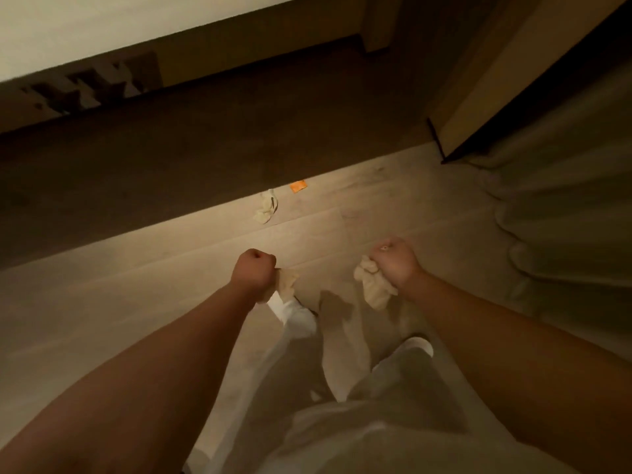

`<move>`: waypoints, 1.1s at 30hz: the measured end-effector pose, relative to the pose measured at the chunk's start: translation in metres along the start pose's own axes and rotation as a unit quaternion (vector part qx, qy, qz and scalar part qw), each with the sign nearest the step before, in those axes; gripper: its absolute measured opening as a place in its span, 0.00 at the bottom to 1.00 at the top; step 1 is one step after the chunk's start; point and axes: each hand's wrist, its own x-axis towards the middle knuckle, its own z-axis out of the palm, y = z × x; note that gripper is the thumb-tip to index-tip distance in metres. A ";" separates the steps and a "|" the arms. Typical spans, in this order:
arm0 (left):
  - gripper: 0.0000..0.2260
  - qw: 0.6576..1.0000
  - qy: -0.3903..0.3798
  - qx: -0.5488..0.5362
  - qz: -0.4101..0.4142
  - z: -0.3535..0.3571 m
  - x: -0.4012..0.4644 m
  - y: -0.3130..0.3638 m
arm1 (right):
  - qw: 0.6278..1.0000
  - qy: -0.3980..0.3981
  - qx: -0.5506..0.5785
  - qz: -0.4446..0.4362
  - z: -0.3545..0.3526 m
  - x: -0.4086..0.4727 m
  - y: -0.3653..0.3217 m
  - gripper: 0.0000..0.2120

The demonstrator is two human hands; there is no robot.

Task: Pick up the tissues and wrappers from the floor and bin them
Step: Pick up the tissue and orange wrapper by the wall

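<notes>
My left hand [252, 272] is a closed fist with a crumpled tissue [286, 281] poking out of it on the right side. My right hand [396, 263] is also closed, gripping a larger wad of crumpled tissues [372, 285] that hangs below the knuckles. Ahead on the pale floor lies another crumpled tissue [266, 206], and just beyond it to the right a small orange wrapper [298, 186]. Both hands hover above the floor, well short of these two pieces. No bin shows in this view.
A dark strip of floor or rug [171, 159] runs across in front of a white bed or wall edge [102, 25]. A pale curtain [564, 217] hangs at the right beside a dark door frame [478, 107]. My legs and white socks are below.
</notes>
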 end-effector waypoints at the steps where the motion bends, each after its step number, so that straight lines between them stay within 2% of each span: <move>1: 0.11 1.000 -0.001 0.001 -0.004 -0.012 0.011 -0.004 | 1.000 0.006 0.001 0.002 0.013 0.004 -0.011 0.07; 3: 0.11 1.000 -0.008 0.000 -0.013 -0.033 0.031 -0.009 | 1.000 -0.002 -0.019 0.003 0.033 0.010 -0.031 0.13; 6: 0.10 0.999 -0.018 -0.018 -0.024 -0.057 0.054 -0.014 | 0.998 -0.028 -0.054 0.004 0.052 0.017 -0.056 0.16; 11: 0.08 0.996 -0.046 -0.061 -0.044 -0.064 0.095 -0.017 | 0.999 -0.034 0.026 0.025 0.081 0.049 -0.077 0.17; 14: 0.07 0.994 -0.051 -0.081 -0.045 -0.050 0.137 -0.020 | 0.999 -0.028 0.013 0.033 0.106 0.095 -0.078 0.19; 17: 0.02 0.994 -0.036 -0.091 -0.040 -0.027 0.192 -0.030 | 0.999 -0.005 -0.031 0.035 0.140 0.161 -0.065 0.14; 19: 0.04 0.995 -0.026 -0.089 -0.044 -0.007 0.234 -0.042 | 0.994 0.000 -0.104 0.028 0.164 0.207 -0.053 0.09; 24: 0.11 0.998 -0.057 -0.039 -0.003 0.042 0.351 -0.074 | 0.984 0.017 -0.176 -0.008 0.221 0.324 -0.018 0.12; 26: 0.10 0.998 -0.057 -0.015 0.015 0.061 0.402 -0.084 | 0.981 0.016 -0.189 -0.027 0.243 0.375 -0.003 0.12; 31: 0.04 0.991 0.003 0.111 0.073 0.099 0.527 -0.092 | 0.980 0.011 -0.191 -0.050 0.292 0.496 0.020 0.26; 33: 0.13 0.983 0.010 0.157 0.092 0.114 0.570 -0.093 | 0.977 0.013 -0.199 -0.069 0.306 0.538 0.023 0.31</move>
